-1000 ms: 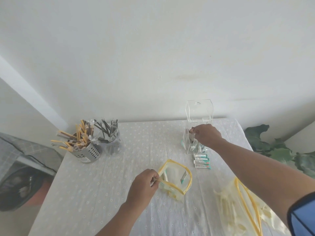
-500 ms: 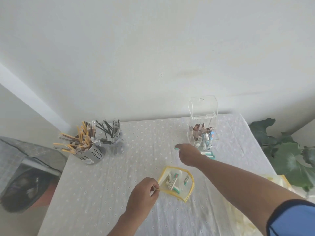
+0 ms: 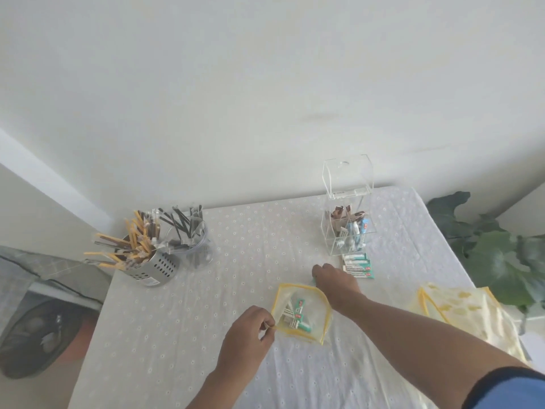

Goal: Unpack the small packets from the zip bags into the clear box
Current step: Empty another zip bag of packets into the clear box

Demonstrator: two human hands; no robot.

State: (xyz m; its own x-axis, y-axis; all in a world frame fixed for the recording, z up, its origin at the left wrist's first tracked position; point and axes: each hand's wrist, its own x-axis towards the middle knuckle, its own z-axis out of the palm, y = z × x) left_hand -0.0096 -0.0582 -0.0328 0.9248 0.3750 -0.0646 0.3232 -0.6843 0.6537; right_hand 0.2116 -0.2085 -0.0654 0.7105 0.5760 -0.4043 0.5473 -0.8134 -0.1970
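A small clear zip bag (image 3: 317, 308) with yellow trim lies open on the table, with several white-and-teal packets (image 3: 295, 315) inside. My left hand (image 3: 246, 340) pinches the bag's near-left rim. My right hand (image 3: 336, 283) hovers over the bag's far edge with fingers curled, and a teal packet edge (image 3: 314, 280) peeks out beside them. The clear box (image 3: 348, 231) stands upright behind, its lid raised, holding brown and blue-white packets. Three more packets (image 3: 358, 265) lie on the table in front of the box.
A perforated metal holder (image 3: 153, 265) and a clear cup (image 3: 191, 243), both full of wrapped sticks, stand at the back left. More yellow-trimmed zip bags (image 3: 460, 308) lie at the right table edge. A leafy plant (image 3: 495, 252) is beyond that edge.
My right hand left the clear box and came back toward me to the bag's far edge. My left hand kept its pinch on the bag rim.
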